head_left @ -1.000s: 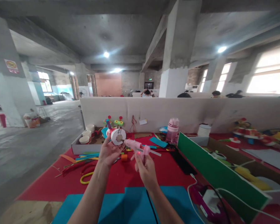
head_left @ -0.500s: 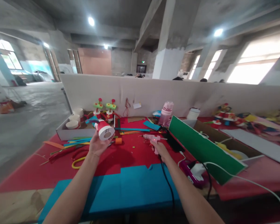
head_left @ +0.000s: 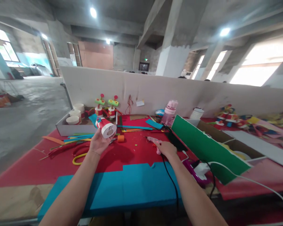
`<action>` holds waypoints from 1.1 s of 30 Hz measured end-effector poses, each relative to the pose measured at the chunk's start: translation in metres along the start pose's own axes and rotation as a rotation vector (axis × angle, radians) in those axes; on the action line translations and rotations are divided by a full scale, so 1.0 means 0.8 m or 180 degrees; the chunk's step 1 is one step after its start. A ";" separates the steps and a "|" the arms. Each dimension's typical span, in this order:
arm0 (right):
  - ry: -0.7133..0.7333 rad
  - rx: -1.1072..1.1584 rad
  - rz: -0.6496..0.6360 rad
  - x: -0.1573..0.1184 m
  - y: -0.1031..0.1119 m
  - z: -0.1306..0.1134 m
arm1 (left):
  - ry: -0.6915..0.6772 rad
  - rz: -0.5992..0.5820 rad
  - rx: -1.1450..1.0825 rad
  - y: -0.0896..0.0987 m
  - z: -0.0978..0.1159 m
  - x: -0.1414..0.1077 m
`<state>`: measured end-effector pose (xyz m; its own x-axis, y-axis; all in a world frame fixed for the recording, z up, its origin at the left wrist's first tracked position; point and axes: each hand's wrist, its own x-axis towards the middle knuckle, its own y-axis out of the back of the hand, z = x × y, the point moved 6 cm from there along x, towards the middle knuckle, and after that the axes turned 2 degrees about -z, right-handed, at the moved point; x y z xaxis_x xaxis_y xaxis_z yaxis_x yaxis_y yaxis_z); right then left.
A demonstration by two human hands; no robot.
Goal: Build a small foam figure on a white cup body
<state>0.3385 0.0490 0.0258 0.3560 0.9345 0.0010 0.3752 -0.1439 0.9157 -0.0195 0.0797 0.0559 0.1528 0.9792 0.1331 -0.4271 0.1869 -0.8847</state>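
A white and red paper cup (head_left: 107,129), tilted with its round base toward me, rests in my left hand (head_left: 99,142), whose fingers are wrapped round it. A blue strip shows at the cup's far end. My right hand (head_left: 166,147) is over the rear of a pink glue gun (head_left: 153,140), above the red table surface. Its fingers are on the gun, and the nozzle points left. Between the hands lies a small orange roll (head_left: 120,138).
A box (head_left: 68,129) with cups and two small figures stands back left. Scissors (head_left: 77,159) and paper strips lie left. Blue sheets (head_left: 141,185) cover the front edge. A green-sided box (head_left: 207,147), pink bottle (head_left: 170,111), purple power socket (head_left: 198,175) and cables are right.
My right hand has shifted from the glue gun's handle to its rear and top, covering the back end. My left hand still holds the cup. The camera view has shifted slightly.
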 end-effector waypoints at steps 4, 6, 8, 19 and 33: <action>0.0441 0.0063 0.0558 -0.014 0.010 -0.070 | 0.0092 0.0014 -0.0022 0.001 -0.005 0.001; 0.1262 0.0532 0.0507 -0.017 -0.009 -0.132 | 0.0140 0.0081 -0.0039 0.002 -0.007 0.001; 0.2002 0.0979 0.0174 -0.016 -0.037 -0.188 | 0.0119 0.0134 -0.0051 0.003 -0.006 0.001; 0.2461 0.1579 -0.0338 -0.019 -0.098 -0.236 | -0.0006 0.0251 0.0032 0.006 0.000 0.005; 0.2675 0.3133 0.0775 -0.089 -0.018 -0.232 | -0.0007 0.0536 0.0392 0.000 -0.020 0.005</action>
<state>0.1494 0.0451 0.0872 -0.0006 0.7160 0.6981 0.9669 -0.1778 0.1832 -0.0047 0.0825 0.0492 0.0680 0.9976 -0.0110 -0.5522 0.0285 -0.8332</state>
